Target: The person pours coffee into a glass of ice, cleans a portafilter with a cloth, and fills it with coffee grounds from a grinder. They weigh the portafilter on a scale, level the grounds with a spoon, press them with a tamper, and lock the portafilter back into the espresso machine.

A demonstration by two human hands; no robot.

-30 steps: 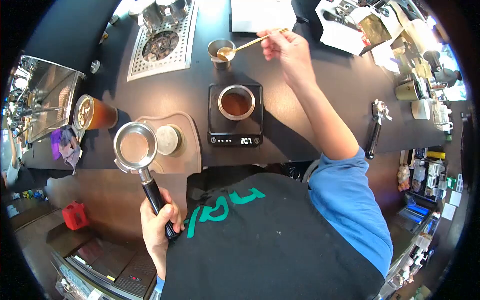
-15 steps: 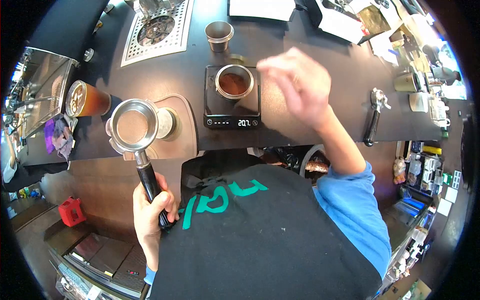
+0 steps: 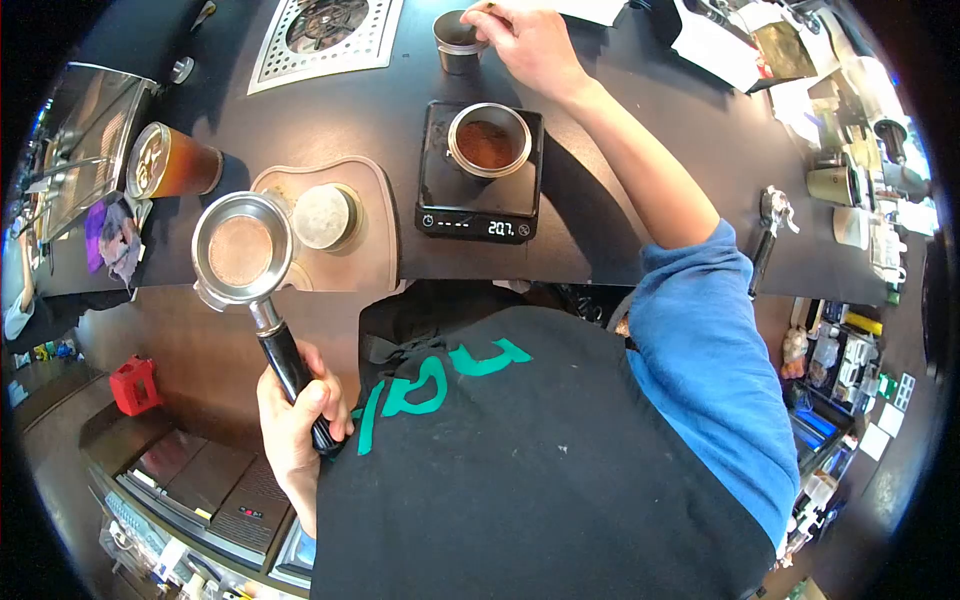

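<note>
My left hand is wrapped round the black handle of a portafilter, whose metal basket faces up at the lower left. My right hand is at a metal cup behind the scale, its fingers pinched at the cup's rim; what they grip is hidden. On the black scale, which reads 20.7, stands a metal dosing cup with brown coffee grounds inside. A round tamper rests on the tan mat beside the portafilter.
An iced brown drink stands at the left, near purple and grey cloths. A perforated metal tray is at the back. Another portafilter lies on the right of the counter. A red stool is on the floor.
My right hand has moved back from beside the scale to the metal cup, and its fingers have closed. The portafilter stays in my left hand. The view has shifted slightly.
</note>
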